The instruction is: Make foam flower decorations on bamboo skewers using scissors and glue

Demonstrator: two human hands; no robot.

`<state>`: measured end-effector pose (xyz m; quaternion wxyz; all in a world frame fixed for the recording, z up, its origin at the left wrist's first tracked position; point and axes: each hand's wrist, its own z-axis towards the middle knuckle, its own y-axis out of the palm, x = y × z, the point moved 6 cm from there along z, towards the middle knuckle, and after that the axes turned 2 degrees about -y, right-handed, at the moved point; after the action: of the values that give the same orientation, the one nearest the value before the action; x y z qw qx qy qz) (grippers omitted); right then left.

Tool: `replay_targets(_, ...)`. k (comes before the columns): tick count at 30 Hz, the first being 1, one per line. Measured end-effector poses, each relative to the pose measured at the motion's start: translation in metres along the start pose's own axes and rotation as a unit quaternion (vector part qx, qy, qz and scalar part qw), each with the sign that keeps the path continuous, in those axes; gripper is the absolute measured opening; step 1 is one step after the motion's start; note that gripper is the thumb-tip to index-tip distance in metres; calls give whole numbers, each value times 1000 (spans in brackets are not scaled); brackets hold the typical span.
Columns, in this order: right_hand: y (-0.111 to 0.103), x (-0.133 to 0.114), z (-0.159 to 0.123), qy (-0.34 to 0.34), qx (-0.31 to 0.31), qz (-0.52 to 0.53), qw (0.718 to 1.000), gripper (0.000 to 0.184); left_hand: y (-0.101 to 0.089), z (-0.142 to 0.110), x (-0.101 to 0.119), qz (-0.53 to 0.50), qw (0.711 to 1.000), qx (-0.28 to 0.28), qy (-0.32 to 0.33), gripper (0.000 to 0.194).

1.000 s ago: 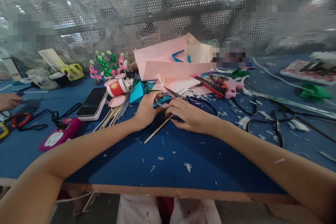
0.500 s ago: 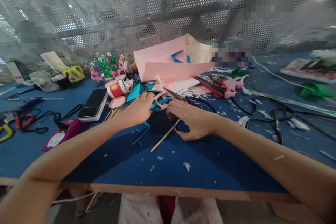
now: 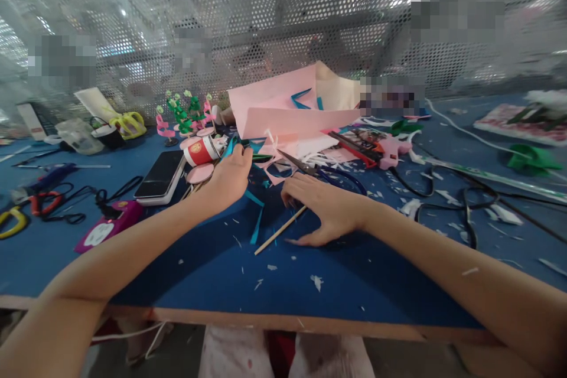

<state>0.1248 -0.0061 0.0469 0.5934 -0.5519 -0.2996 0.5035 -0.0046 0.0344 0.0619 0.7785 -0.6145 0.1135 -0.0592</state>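
Note:
My left hand (image 3: 233, 176) is curled closed among scraps of blue paper, and a blue paper strip (image 3: 256, 215) hangs down from beside its fingers onto the table. The exact grip is hidden by the hand's back. My right hand (image 3: 325, 207) hovers low over the table with thumb and fingers apart. Between its thumb and fingers lies the upper end of a thin wooden stick (image 3: 279, 231), slanting down to the left. Just beyond that hand are scissors (image 3: 305, 166) with dark blue handles, their blades pointing at pink paper scraps (image 3: 279, 172).
Behind the hands stands a folded pink paper sheet (image 3: 283, 121). A pink hot glue gun (image 3: 390, 152) lies right of it. On the left are a paper cup (image 3: 201, 150), a white device (image 3: 160, 177), a purple box (image 3: 108, 225) and pliers (image 3: 46, 202). Black cords (image 3: 469, 212) cross the right side.
My left hand has drawn slightly left and up, and the blue paper strip has shifted and bent. My right hand's thumb has spread wider from its fingers; the stick stays nearly in place.

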Motion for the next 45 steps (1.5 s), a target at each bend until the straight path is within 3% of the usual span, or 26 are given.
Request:
replay_targets(3,4,5,1,29,-7,24,999,46,-7,1,0,24,997,68,-9,40)
replay_targets(11,15,13,3,67,0,9,998,17,-17,-11,25,-69,968,213,115,32)
replay_targets(14,8,8,5,33,50,-46,997,18,-15,-15,28,-102,960,226,128,30)
replay_targets(17,-8,6,0,29,162,-75,983,25,-8,-12,21,-129,963,213,106,35)
replay_targets(20,-25,16,-9,100,288,-26,952,24,-6,-6,6,-161,957,239,33,46)
replay_targets(24,-32,37,-20,223,365,141,893,23,-18,-11,-9,-225,923,310,-37,56)
replay_targets(27,-38,45,-25,254,436,260,823,25,-33,-24,2,-198,919,341,24,58)
replay_targets(29,-42,48,-27,258,479,322,775,26,-36,-30,16,-224,916,315,109,52)
replay_targets(31,-43,50,-27,266,494,368,741,24,-32,-32,28,-313,898,256,172,45)
replay_targets(33,-39,51,-26,273,491,397,726,22,-19,-26,36,-443,865,154,177,43)
replay_targets(36,-29,51,-22,270,471,417,729,23,8,-15,47,-593,794,-18,132,39)
replay_targets(39,-23,49,-20,248,452,399,758,23,28,-9,51,-666,731,-123,80,23)
replay_targets(41,-26,45,-19,238,430,342,801,25,37,-7,49,-704,693,-146,44,16)
replay_targets(44,-39,33,-18,238,357,122,895,33,47,-4,41,-750,646,-141,-4,15)
replay_targets(45,-43,30,-19,252,332,17,909,36,49,-3,39,-760,635,-135,-16,15)
